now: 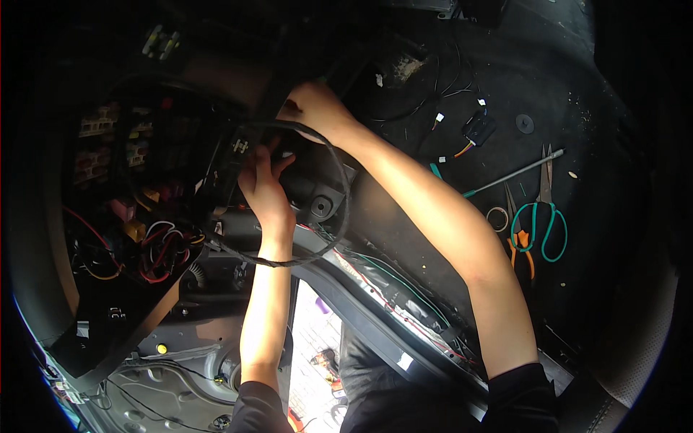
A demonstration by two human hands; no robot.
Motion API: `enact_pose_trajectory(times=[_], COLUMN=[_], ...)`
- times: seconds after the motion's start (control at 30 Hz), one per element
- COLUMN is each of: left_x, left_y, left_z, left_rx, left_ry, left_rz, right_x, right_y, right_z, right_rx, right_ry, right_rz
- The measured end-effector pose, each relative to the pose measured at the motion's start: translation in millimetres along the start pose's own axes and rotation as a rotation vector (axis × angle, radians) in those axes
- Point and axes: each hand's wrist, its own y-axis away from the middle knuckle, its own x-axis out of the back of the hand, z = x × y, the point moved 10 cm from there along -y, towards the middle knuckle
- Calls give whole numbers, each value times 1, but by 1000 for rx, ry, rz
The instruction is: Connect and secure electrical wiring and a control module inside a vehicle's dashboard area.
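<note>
Under the dashboard of a car, my left hand [267, 189] reaches up with its fingers apart and bent, next to a dark panel. A small pale spot shows by its fingertips, too small to name. Farther up and to the right, my right hand [315, 110] is closed with its fingers curled. Deep shadow hides what those fingers hold. A black wrapped cable [347, 189] hangs in a wide loop around my left hand and crosses over its wrist. Left of my hands is an exposed fuse box [97, 123] with rows of fuses.
Bundled coloured wires [162, 252] hang below the fuse box. On the dark floor lie a small black module [478, 130], a long screwdriver [516, 172], green-handled scissors [545, 209] and orange-handled pliers [522, 249]. A door sill [361, 317] with loose wires runs below my right arm.
</note>
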Motion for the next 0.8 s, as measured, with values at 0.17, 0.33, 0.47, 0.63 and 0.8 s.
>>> enact_pose_trajectory(times=[0.17, 0.33, 0.47, 0.63, 0.8], left_x=[-5, -1, -9, -23, -54], left_y=[61, 115, 110, 57, 31], left_z=[8, 2, 12, 11, 15], left_rx=[-182, -184, -167, -72, -217], left_ry=[-401, -396, -387, -382, -477], left_rz=[-167, -288, -325, -225, -242], right_x=[24, 22, 6, 21, 91], right_y=[-3, 12, 26, 23, 52], right_z=[40, 46, 49, 54, 73], right_rx=[-236, -389, -493, -538, -458], right_ry=[-443, -548, -798, -951, -1094], right_rz=[-103, -94, -56, 207, 598])
